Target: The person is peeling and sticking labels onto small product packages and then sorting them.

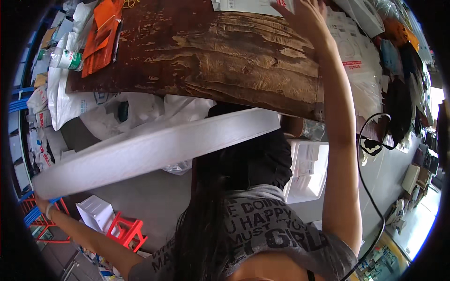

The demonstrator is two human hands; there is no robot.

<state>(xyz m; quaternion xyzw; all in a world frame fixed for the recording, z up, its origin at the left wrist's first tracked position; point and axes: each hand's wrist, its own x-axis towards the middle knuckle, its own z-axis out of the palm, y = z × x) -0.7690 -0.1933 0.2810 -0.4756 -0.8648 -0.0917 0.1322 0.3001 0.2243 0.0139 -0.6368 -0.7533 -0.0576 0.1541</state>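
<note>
A long white flat-sided piece (154, 150), its kind unclear, slants from the far left to my lap, its right end by the table edge. My left hand (42, 204), arm stretched out, grips its lower left end; part of the fingers is hidden behind it. My right hand (305, 16) reaches over the far side of the worn wooden table (211, 56), with thumb and fingers apart. It is beside a white printed packet (248, 5), and the upper edge of the view cuts off some fingertips.
An orange packet (101, 44) and a plastic bottle (69, 59) are at the table's left. Stacked clear bags (351, 61) lie right of my forearm. A black cable (363, 173) hangs at the right. Below are a red stool (127, 229) and white bins (96, 210).
</note>
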